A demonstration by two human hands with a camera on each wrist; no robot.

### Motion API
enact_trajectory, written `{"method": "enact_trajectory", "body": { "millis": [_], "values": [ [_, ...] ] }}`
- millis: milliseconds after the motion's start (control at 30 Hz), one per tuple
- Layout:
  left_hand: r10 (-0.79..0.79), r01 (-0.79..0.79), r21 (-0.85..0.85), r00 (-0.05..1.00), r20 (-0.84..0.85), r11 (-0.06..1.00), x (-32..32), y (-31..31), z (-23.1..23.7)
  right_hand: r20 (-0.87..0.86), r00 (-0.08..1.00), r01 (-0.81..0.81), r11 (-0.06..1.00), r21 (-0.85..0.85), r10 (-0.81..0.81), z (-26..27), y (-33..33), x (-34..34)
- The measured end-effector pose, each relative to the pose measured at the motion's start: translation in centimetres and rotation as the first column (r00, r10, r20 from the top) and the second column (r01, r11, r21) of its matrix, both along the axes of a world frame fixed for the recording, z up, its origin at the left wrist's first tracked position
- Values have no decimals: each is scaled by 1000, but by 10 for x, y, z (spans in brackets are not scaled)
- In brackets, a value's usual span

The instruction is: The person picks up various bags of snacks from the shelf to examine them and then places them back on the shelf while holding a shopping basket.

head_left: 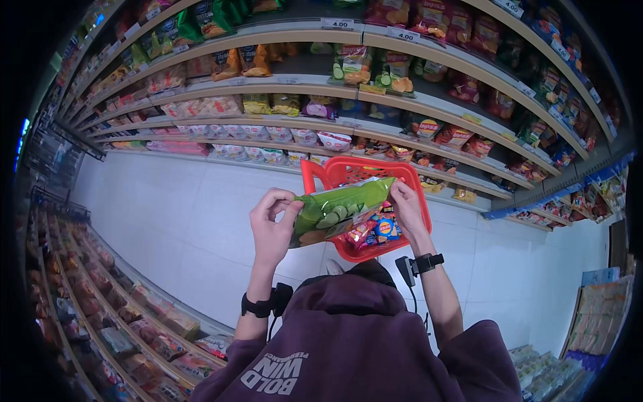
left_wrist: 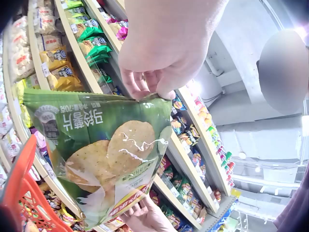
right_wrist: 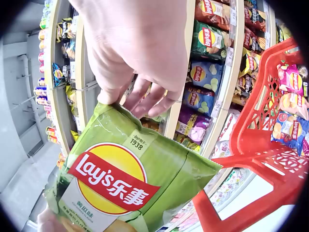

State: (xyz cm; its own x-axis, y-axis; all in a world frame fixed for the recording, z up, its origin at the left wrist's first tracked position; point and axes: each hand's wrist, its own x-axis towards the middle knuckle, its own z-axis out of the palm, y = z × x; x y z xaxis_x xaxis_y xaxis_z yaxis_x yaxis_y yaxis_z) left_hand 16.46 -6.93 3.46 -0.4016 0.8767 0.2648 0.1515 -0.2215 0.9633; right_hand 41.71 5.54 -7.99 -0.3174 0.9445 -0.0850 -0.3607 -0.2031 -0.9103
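Note:
A green bag of Lay's potato chips (head_left: 345, 209) is held up between both hands, lying tilted across the head view. My left hand (head_left: 269, 218) pinches its left end between thumb and fingers. At the other end, my right hand (head_left: 408, 206) pinches the top edge. The right wrist view shows the front of the chip bag (right_wrist: 116, 176) with its red and yellow logo, while the left wrist view shows chips pictured on the bag (left_wrist: 104, 154). Below the bag is a red shopping basket (head_left: 345, 162), partly hidden by it, with blue (head_left: 386, 230) and pink chip bags inside.
Shelves of snack bags (head_left: 288, 80) with price tags (head_left: 337, 24) curve across the front. Another packed shelf (head_left: 127, 315) runs along the left. The basket's red handle (head_left: 311, 176) sticks up beside the chip bag. White tiled floor (head_left: 167, 201) lies between the shelves.

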Motion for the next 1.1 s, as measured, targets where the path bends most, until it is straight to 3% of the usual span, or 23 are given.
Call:
{"method": "enact_trajectory", "body": {
  "millis": [100,200,367,533,633,767,800,900,1000,1100],
  "values": [
    [52,-51,24,998,-33,998,-7,-3,-3,74,994,68,991,118,-77,-5,0,-3],
    [148,-148,29,989,-3,989,-17,-6,-25,241,913,284,938,200,-328,19,1,-6],
    [155,-152,-33,969,192,988,-24,-3,-43,209,931,238,933,270,-298,31,7,-7],
    [35,-23,-86,989,145,996,-45,-5,-72,230,927,203,914,351,-295,56,7,-7],
    [-91,90,-159,996,1,983,-52,-9,-81,267,929,111,881,461,-257,83,8,-11],
    [-243,188,-228,938,-247,955,-35,-5,-71,505,795,-235,597,767,-335,137,-2,-32],
    [-295,237,-256,929,-222,937,-28,1,-72,556,753,-350,501,791,-351,139,2,-36],
    [-286,226,-187,863,-417,956,3,20,-64,619,712,-497,384,778,-331,145,5,-50],
    [-363,318,-174,839,-406,932,21,37,-44,636,720,-521,391,759,-277,157,3,-58],
    [-457,427,-165,852,-256,889,25,49,-42,676,687,-547,421,723,-269,168,4,-66]
  ]
}}
